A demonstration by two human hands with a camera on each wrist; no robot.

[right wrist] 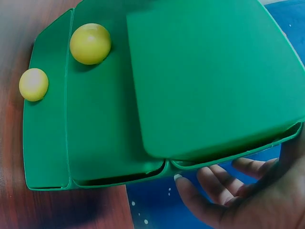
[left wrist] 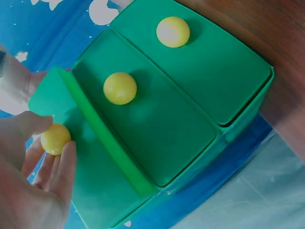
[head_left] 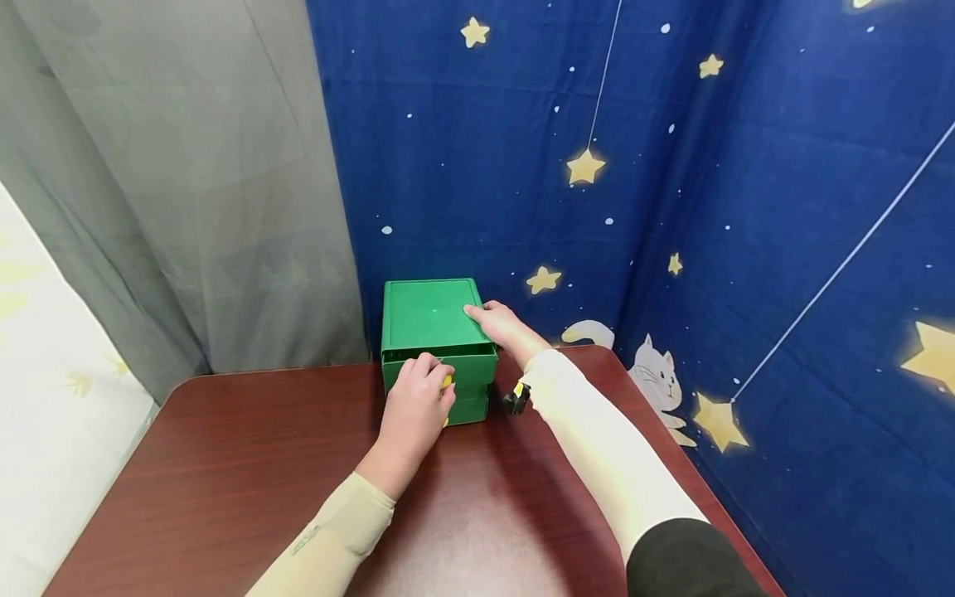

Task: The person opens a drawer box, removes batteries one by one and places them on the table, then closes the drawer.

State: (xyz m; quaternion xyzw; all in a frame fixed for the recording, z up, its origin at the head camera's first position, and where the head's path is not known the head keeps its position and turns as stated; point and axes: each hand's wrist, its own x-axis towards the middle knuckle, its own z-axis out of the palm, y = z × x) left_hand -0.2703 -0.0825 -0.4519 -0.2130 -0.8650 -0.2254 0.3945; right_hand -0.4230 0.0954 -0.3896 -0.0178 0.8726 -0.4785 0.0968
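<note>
A small green drawer cabinet (head_left: 433, 313) stands at the back of the table. Its front has three drawers, each with a round yellow knob. My left hand (head_left: 419, 402) pinches the knob (left wrist: 55, 139) of the top drawer (left wrist: 102, 126) between thumb and fingers. That drawer juts out a little, with a dark gap under the cabinet's top. The middle knob (left wrist: 120, 88) and bottom knob (left wrist: 173, 32) sit on drawers that are closed. My right hand (head_left: 510, 329) rests at the cabinet's right side, its thumb on the top edge and its fingers extended along the side wall.
The cabinet stands on a reddish-brown wooden table (head_left: 283, 464). Close behind it hangs a blue curtain (head_left: 477, 149) with stars, and a grey curtain (head_left: 201, 182) hangs to the left. A small black object (head_left: 516, 400) shows under the right wrist.
</note>
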